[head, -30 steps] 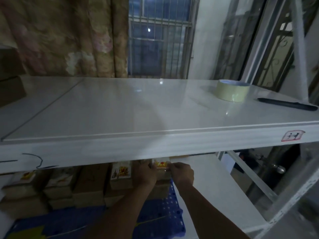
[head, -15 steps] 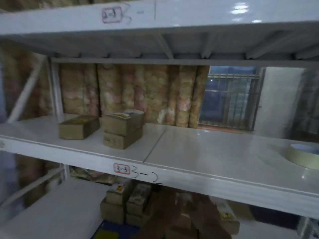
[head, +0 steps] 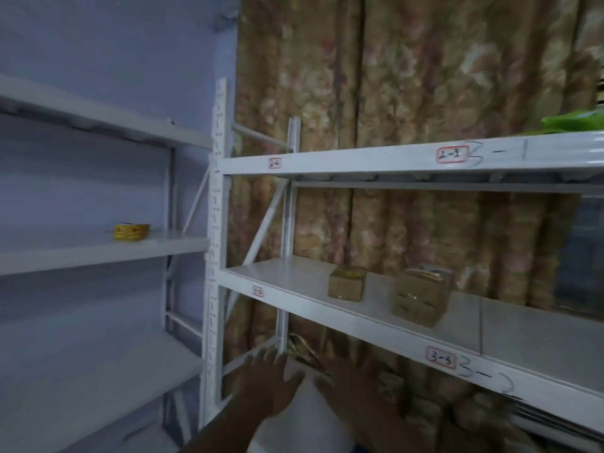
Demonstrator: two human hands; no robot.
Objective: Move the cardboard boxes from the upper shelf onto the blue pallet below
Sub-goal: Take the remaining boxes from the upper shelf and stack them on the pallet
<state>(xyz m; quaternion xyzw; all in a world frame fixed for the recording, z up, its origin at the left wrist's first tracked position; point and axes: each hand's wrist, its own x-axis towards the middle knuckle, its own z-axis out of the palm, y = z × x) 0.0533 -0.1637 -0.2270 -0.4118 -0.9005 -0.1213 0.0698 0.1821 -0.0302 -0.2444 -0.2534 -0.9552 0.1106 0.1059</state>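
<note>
White shelf (head: 287, 276) marked 3-2: I count 1 brown cardboard box (head: 347, 283), yellow-labelled top, near a taped stack (head: 421, 297) of 2. Left hand (head: 266, 384), right hand (head: 356, 384): fingers spread, empty, below shelf.

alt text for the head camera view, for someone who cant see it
Two empty hands, the left hand and right hand, fingers spread, are raised below a white shelf holding a single cardboard box and a stack of boxes. A floral curtain hangs behind; a yellow tape roll sits on the neighbouring rack.
</note>
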